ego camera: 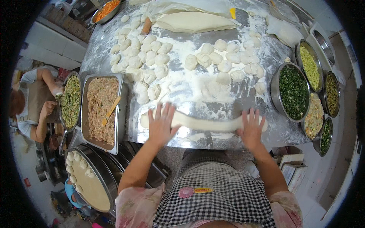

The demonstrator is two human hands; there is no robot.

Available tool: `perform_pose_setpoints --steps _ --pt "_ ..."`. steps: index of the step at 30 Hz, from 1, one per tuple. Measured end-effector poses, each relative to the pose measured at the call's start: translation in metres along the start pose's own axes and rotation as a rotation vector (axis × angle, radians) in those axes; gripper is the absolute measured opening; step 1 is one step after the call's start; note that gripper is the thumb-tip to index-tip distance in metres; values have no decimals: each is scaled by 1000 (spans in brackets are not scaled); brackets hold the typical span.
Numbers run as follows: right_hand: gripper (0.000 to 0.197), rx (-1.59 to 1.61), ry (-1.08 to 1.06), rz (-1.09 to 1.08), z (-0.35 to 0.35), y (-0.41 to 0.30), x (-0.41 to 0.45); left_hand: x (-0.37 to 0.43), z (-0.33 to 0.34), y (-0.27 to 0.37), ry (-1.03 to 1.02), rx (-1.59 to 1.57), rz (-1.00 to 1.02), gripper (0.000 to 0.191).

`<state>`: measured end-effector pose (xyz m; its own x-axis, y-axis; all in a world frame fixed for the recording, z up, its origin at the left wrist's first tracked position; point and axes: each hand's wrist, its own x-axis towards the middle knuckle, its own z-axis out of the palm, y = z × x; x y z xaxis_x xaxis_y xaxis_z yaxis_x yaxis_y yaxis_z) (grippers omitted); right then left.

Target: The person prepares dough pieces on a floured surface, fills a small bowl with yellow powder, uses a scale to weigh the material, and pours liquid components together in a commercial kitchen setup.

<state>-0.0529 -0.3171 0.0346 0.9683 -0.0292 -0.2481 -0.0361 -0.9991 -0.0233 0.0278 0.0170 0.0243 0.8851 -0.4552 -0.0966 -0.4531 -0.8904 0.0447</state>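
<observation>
A thick rope of white dough [208, 123] lies crosswise near the front edge of the floured metal worktable [225, 142]. My left hand [162, 125] presses flat on its left part, fingers spread, palm down. On the right part rests my right hand [252, 128], also palm down with its fingers apart. Both hands are slightly blurred. The rope looks thinner in the middle than near its ends. Beyond it, many small dough pieces sit in two groups, one at the left [135, 61] and one at the right [223, 65].
A large dough slab [196, 22] lies at the back under plastic, near a yellow-handled scraper [241, 17]. Left stands a tray of minced filling [101, 114], above a round steamer [94, 188]. Bowls of chopped greens [293, 91] line the right. A co-worker [40, 99] is at far left.
</observation>
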Motion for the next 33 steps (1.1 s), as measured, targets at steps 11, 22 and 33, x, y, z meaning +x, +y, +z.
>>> perform_pose_setpoints --steps 11,22,33 --pt "59 -11 81 37 -13 7 23 -46 13 -8 129 -21 -172 51" --pt "66 27 208 61 -19 -58 91 18 17 -49 261 -58 -414 68" --pt "72 64 34 -122 2 -15 -37 -27 -9 48 -141 -64 82 66"
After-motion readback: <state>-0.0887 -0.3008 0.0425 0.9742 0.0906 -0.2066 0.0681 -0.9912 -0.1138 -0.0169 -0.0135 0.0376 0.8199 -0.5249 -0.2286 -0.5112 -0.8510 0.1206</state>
